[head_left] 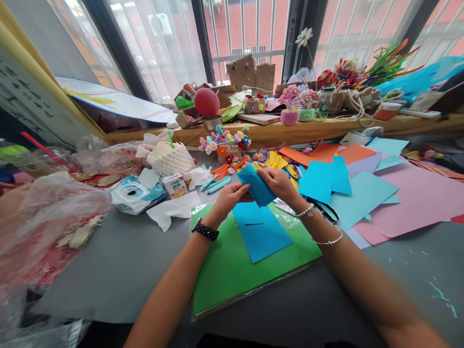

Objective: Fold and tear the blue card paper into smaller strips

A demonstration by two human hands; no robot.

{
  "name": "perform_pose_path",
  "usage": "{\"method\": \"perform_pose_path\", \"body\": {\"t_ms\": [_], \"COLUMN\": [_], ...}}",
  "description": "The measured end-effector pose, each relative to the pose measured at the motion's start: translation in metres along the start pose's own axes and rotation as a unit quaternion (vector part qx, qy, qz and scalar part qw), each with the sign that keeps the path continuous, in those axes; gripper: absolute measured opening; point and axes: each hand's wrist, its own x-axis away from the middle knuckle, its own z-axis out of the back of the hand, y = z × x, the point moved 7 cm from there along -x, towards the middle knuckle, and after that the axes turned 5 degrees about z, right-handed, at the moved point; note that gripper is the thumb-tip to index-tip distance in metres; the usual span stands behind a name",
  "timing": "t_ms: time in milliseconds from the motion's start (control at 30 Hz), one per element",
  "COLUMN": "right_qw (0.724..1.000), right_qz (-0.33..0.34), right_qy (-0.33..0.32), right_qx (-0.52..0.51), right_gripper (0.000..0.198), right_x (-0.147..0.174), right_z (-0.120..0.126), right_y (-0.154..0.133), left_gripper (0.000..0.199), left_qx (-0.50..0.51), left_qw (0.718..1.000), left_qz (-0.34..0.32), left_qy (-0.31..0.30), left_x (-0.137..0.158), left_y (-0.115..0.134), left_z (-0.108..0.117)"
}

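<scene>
Between my two hands is a folded piece of blue paper (256, 187), raised above the table. My left hand (232, 195) grips its left edge, thumb on top. My right hand (280, 183) pinches the upper right side, its fingers partly hidden behind the paper. Below lies a larger blue sheet (264, 239) with a thin dark slit or strip on it; I cannot tell which. That sheet rests on a stack of green paper (224, 275) in a clear plastic sleeve.
Blue sheets (315, 181), light teal sheets (366, 193) and pink paper (424, 203) spread to the right. Left are a wipes pack (136, 193), a small drink carton (175, 185), tissue (174, 210) and plastic bags (68, 203). Craft flowers (224, 140) stand behind, below a cluttered window ledge (253, 137).
</scene>
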Motion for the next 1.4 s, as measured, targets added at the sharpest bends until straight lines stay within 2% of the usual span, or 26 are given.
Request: {"method": "perform_pose_path", "body": {"t_ms": [333, 567, 667, 1000, 1400], "right_qw": [1.000, 0.995, 0.994, 0.991, 0.992], "right_qz": [-0.007, -0.051, -0.065, -0.061, -0.055], "right_qy": [0.009, -0.004, 0.006, 0.041, 0.042], "right_qx": [0.026, -0.083, -0.093, -0.114, -0.106], "right_gripper": [0.040, 0.041, 0.041, 0.037, 0.034], "right_x": [0.001, 0.002, 0.002, 0.003, 0.002], "right_z": [0.001, 0.001, 0.001, 0.004, 0.005], "right_y": [-0.001, 0.009, 0.011, 0.010, 0.010], "left_gripper": [0.029, 0.028, 0.028, 0.023, 0.021], "left_qx": [-0.012, -0.013, -0.015, -0.038, -0.047], "left_qw": [1.000, 1.000, 1.000, 0.999, 0.998], "left_qz": [0.006, 0.002, -0.001, -0.014, -0.011], "left_qy": [0.012, -0.011, -0.012, 0.013, 0.028], "left_x": [0.002, 0.003, 0.003, 0.004, 0.005], "left_y": [0.002, 0.003, 0.003, 0.008, 0.010], "left_z": [0.000, -0.003, -0.004, -0.001, -0.001]}}
